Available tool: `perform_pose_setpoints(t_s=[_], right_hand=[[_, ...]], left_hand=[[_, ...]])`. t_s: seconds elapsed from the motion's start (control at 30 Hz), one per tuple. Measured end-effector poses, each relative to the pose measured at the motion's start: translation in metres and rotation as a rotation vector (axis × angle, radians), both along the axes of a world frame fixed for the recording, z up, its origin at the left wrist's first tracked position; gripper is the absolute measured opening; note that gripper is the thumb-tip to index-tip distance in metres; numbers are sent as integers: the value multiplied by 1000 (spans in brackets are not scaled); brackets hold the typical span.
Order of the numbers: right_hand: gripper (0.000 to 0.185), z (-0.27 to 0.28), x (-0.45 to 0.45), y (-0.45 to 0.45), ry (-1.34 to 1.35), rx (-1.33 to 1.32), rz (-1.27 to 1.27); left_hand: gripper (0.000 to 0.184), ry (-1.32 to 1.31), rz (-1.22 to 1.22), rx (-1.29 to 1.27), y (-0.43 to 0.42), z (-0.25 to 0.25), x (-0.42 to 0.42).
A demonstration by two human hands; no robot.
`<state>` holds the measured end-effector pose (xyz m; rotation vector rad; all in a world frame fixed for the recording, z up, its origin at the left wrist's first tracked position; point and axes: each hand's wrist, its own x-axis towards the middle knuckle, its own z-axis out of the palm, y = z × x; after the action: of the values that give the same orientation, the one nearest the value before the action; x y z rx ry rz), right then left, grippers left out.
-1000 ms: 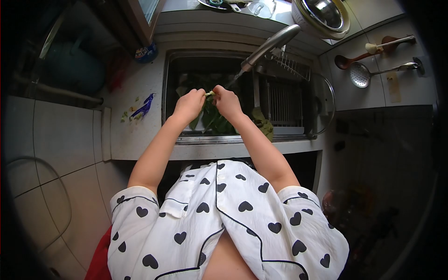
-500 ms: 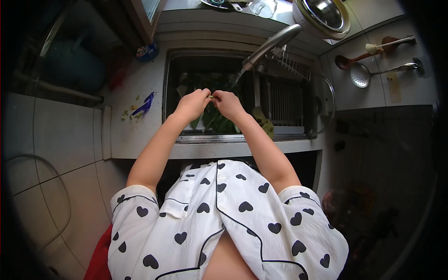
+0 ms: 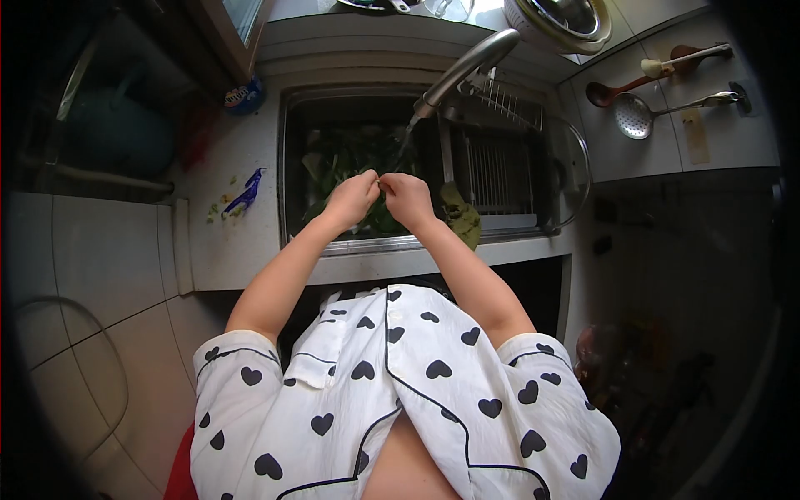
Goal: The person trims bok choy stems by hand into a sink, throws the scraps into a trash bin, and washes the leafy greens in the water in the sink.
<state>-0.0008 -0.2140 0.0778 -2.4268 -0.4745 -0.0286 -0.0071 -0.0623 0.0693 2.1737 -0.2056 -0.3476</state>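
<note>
Leafy greens (image 3: 337, 162), dark green, loose, heaped in the left basin of the sink (image 3: 284, 167); leaves overlap at different angles, spread over much of the basin floor. Paler patches show among them, mainly left side; too dim to tell stems from leaf undersides. Thin stream of water falls at the right part of the heap. Some leaves sit below and behind both hands, partly covered by them. One small stalk (image 3: 379, 182), pinched between the fingers of the left hand (image 3: 353, 200) and right hand (image 3: 407, 201), above the heap; mostly hidden, exact shape unclear.
</note>
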Motion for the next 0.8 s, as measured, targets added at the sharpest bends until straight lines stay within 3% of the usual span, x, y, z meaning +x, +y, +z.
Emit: perform_pose_setpoints(t_s=[0.17,0.27,0.4,0.53,0.63,0.8], right_hand=[[5,-5,-4,7,-141,149,-22],[7,-4,-3,11,-185,215,-62],[6,-4,3,19,-175,354,-206],[17,-15,9,12,-1,156,-198],[18,-28,7,14,-137,-23,-190],[15,-14,9,28,27,62,-127]], left_hand=[[15,32,119,-259,1,-13,0],[13,577,293,-776,5,-6,2],[11,782,466,-1235,0,6,-5],[13,798,441,-1252,0,7,-9],[12,768,490,-1217,2,-1,-6],[13,736,549,-1232,13,-2,-7]])
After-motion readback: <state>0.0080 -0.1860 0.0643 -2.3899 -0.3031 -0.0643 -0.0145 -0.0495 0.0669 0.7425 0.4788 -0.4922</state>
